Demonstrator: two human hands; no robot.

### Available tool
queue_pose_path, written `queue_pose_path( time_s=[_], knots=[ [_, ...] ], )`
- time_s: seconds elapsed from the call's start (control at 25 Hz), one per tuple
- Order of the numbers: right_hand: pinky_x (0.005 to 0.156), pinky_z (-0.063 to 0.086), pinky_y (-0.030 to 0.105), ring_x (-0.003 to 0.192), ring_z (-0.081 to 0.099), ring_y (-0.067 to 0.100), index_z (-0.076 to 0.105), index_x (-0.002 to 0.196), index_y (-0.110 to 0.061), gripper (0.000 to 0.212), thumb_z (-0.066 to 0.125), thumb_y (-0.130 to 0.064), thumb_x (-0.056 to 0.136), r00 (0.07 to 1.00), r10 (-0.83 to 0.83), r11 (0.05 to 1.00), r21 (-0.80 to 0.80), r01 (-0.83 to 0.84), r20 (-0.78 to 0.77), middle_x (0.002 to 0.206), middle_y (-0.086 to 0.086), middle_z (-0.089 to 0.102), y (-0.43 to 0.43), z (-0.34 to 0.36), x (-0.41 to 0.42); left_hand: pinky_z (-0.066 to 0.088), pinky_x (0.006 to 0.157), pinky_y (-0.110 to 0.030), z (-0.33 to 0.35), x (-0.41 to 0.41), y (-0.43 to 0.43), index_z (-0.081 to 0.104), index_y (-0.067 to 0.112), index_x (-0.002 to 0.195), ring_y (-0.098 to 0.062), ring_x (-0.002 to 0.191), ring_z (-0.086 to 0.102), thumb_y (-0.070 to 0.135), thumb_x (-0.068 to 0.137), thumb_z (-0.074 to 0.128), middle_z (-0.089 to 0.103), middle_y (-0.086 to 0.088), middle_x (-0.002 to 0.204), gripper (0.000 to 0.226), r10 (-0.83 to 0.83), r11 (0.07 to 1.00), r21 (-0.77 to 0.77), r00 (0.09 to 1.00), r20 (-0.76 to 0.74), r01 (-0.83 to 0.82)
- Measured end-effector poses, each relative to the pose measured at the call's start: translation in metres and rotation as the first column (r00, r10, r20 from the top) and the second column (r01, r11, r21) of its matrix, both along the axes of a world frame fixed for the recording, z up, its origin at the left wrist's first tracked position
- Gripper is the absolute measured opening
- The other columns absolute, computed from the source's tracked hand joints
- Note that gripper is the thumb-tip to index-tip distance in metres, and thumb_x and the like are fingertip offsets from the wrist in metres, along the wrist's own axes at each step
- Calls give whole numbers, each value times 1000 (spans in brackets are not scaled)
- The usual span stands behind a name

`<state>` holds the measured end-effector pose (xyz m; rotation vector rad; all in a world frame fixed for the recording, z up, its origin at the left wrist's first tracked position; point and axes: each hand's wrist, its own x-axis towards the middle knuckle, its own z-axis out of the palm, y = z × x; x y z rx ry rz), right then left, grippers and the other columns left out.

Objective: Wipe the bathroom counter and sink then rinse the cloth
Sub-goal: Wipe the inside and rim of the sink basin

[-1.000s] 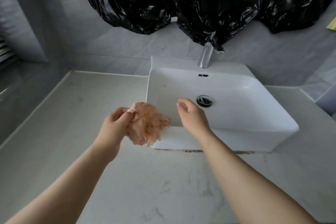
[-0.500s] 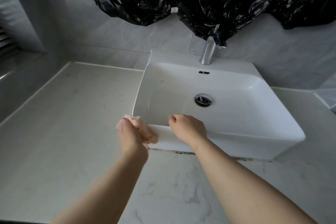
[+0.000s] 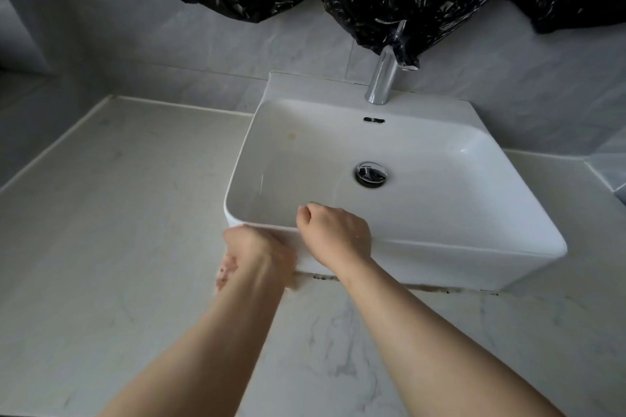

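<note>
The pale, marble-patterned stone surface [image 3: 135, 213] has faint grey veins and a raised lip along its left and back edges. A white rectangular ceramic basin [image 3: 474, 264] stands on it against the back wall, to the right of the middle. Dark specks of grime [image 3: 450, 289] dot the seam where the basin's front base meets the surface. By the basin's front left corner, a pink speckled cloth [image 3: 225, 269] lies on the surface. It is blurred and mostly hidden under the left grip [image 3: 261, 254].
</note>
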<state>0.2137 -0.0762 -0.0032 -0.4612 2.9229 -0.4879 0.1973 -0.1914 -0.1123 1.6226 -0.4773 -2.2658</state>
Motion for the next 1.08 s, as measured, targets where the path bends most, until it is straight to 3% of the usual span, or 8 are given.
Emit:
queue_pose_path(
  time_s=[0.08,0.16,0.28,0.44,0.56,0.72,0.88,1.08],
  knots=[
    [66,31,31,74,44,29,38,69,-15,32,26,-27,97,1000,-2,1000,-13,2,7,96,15,66,0,-1,-1,41,92,-38,23,10,3,55,25,89,-27,103,52,42,68,36,55,-7,116,32,28,998,56,998,56,-31],
    [65,31,31,74,43,29,36,66,-16,33,27,-25,97,1000,-4,1000,-21,4,1,95,14,67,0,-1,1,40,59,-22,67,32,16,45,20,70,-16,61,48,26,81,36,51,-2,69,15,-45,998,42,999,13,45],
    [65,31,30,74,43,29,41,75,-17,25,27,-23,95,1000,-3,1000,-20,2,-4,97,13,67,-1,-1,0,21,43,-13,91,34,28,26,23,53,-11,31,26,7,78,31,27,8,38,30,-130,991,-42,991,-40,128],
    [66,32,30,74,43,29,43,76,-18,27,26,-26,96,1000,-19,1000,-9,19,12,96,13,67,-1,-1,0,40,50,-16,96,29,26,46,25,71,-10,65,52,33,89,43,51,9,58,20,-72,980,-192,996,-59,60],
    [66,32,31,74,44,29,38,68,-15,33,26,-27,97,999,-26,999,-17,27,31,83,12,61,-2,-2,-1,45,90,-27,67,36,7,56,23,115,-16,99,57,58,84,45,58,0,114,48,-64,923,-364,984,163,121],
    [65,30,31,76,45,29,36,63,-17,33,27,-22,94,988,-44,999,28,40,150,69,2,45,-5,-2,-9,34,43,-16,54,45,-11,57,30,89,-10,49,40,53,91,36,51,2,68,31,-385,816,-491,921,-67,305],
    [76,39,31,97,54,31,58,99,-15,25,38,-27,92,957,81,993,63,-103,277,104,8,59,-35,-3,-35,38,44,-19,75,27,-40,55,25,109,-13,56,49,34,100,35,57,1,73,24,-639,549,-717,768,-29,430],
    [100,37,39,125,40,33,48,130,-16,43,48,-34,92,970,140,983,87,-160,197,136,10,45,-63,-22,-54,50,49,-21,90,-13,-80,53,7,117,-12,52,63,19,100,36,62,-9,79,27,-862,302,-719,501,74,626]
  ],
)
